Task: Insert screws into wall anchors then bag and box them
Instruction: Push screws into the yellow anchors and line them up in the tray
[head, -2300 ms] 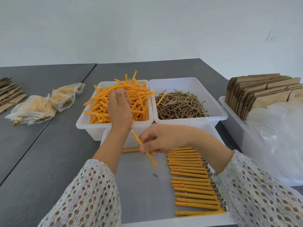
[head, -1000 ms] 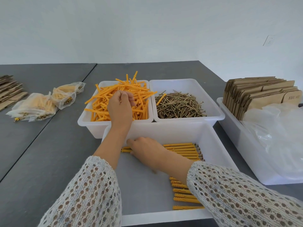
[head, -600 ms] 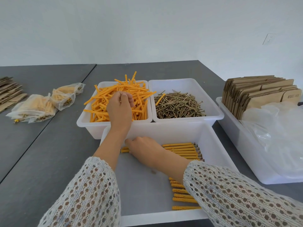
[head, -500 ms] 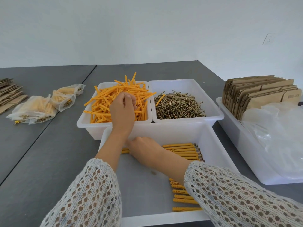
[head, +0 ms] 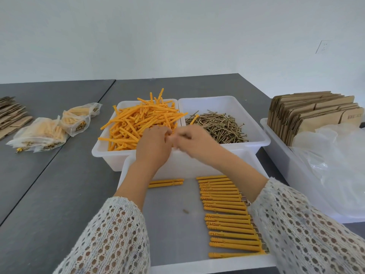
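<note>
Orange plastic wall anchors (head: 138, 123) fill the white plastic bin (head: 102, 153) just under and beyond the left hand (head: 153, 144), and the brass-coloured loose screws (head: 219, 125) lie heaped in the matching white bin (head: 256, 135) just past the right hand (head: 197, 143). Both hands meet above the wall shared by these bins, fingers (head: 167, 131) curled toward each other. The motion blur there hides what they pinch, so I cannot tell whether an anchor or a screw is already between them.

My reading is that one screw is being mated with one anchor. To do it well, the anchor's open end should face the screw tip, both held near their ends and kept in one straight line, then pushed until the head seats.

Below the wrists, in the large shallow white tray (head: 138, 269), a tidy column of finished orange anchors with screws (head: 227, 214) lies toward the right arm, and a pair of orange anchors (head: 166, 182) lies apart near the left forearm. Open tray floor sits between them, room enough for setting down the next piece. The tray's far wall stands directly beneath the hands, so a lowering hand must clear it. Away to the left hand's side, filled clear plastic bags (head: 49, 131) rest on the grey counter (head: 49, 194); to the right, flat brown cardboard boxes (head: 312, 115) stand in another bin.
</note>
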{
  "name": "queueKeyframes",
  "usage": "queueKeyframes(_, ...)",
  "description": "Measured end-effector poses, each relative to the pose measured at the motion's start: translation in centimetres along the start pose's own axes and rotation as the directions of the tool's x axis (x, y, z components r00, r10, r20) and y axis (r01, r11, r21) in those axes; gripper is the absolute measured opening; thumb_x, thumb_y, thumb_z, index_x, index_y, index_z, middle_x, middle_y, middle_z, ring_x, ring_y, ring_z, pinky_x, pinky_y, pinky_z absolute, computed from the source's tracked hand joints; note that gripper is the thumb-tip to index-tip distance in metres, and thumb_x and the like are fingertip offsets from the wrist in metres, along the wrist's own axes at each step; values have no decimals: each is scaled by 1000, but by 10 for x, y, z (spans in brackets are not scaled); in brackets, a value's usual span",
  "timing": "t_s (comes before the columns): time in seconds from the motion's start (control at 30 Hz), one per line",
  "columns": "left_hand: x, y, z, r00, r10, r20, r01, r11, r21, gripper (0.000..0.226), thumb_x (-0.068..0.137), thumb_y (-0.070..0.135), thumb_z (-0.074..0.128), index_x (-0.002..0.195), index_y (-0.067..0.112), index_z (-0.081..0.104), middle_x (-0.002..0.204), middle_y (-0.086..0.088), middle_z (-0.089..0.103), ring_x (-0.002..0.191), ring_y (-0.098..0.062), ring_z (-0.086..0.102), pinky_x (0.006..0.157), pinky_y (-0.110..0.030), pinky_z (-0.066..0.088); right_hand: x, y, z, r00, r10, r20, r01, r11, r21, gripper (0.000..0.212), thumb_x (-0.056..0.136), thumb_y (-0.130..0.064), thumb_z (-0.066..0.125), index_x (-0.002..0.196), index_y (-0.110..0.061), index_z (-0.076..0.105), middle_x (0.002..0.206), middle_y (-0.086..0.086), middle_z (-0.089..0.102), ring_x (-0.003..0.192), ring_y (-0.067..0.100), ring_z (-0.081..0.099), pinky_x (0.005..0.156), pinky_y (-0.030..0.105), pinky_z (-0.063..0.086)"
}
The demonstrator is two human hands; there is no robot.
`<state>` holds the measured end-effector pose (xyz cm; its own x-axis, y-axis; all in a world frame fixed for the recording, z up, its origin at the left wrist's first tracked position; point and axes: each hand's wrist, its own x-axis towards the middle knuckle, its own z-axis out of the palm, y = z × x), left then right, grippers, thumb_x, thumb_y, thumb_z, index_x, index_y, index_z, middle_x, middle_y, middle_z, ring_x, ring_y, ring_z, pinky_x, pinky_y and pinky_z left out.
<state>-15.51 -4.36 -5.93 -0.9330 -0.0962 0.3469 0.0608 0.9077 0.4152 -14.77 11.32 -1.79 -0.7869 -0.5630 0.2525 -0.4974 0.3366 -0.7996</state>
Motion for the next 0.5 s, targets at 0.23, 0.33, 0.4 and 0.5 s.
queueKeyframes(0.23,-4,4,-2,999,-23,22,22,998,51,25,102,24,41,118,18,61,120,-3,54,101,-22,55,79,-37,49,13,55,-28,857,-13,-515,-318,772,-550,23,96,-15,43,75,-10,50,65,2,49,62,20,45,53,32,36)
queueKeyframes(0.33,-5,6,-1,1000,-20,-11,21,999,38,22,102,22,42,106,14,62,109,-3,54,93,-22,55,75,-37,48,16,66,-29,862,145,-486,-440,688,-576,17,94,-16,43,99,-8,56,101,11,58,100,30,51,79,42,48)
queueKeyframes(0.4,-7,6,-1,999,-1,-53,1,1000,-16,18,101,18,44,102,14,62,102,-2,54,87,-20,53,71,-35,45,21,68,-30,842,321,-433,-535,603,-592,27,95,-24,42,115,-11,55,121,13,54,118,35,44,96,47,42)
queueKeyframes(0.5,-8,10,0,991,62,-119,-75,991,-111,16,98,10,46,98,13,62,97,-1,52,82,-17,50,69,-29,37,24,70,-33,822,455,-342,-564,566,-602,36,97,-31,38,125,-14,54,136,13,45,130,34,34,95,50,39)
